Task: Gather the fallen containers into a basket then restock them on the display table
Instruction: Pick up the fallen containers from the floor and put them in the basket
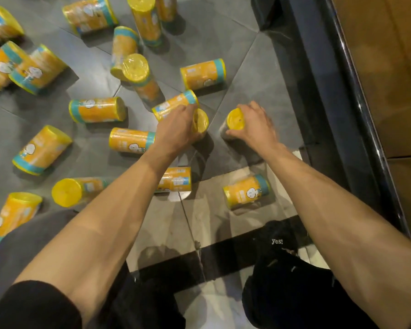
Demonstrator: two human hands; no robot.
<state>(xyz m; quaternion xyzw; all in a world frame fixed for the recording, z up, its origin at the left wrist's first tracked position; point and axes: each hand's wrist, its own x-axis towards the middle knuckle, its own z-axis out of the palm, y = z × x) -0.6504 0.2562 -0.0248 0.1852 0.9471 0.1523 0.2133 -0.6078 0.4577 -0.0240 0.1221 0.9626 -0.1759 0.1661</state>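
Note:
Several orange containers with yellow lids and teal bands lie scattered on the grey tiled floor point(259, 74). My left hand point(176, 129) grips one container point(201, 121) near its yellow lid, at the middle of the view. My right hand point(255, 125) grips another container point(235, 119) by its lid end, a little to the right. Both containers point their lids toward me. Another container point(176, 104) lies just behind my left hand, and one point(246, 191) lies under my right forearm. No basket is in view.
A black display base with a shiny rail point(337, 96) runs along the right, with brown wood panels point(389, 67) beyond it. My dark-clothed knees point(282, 269) fill the bottom. More containers point(40, 150) cover the floor to the left and far side.

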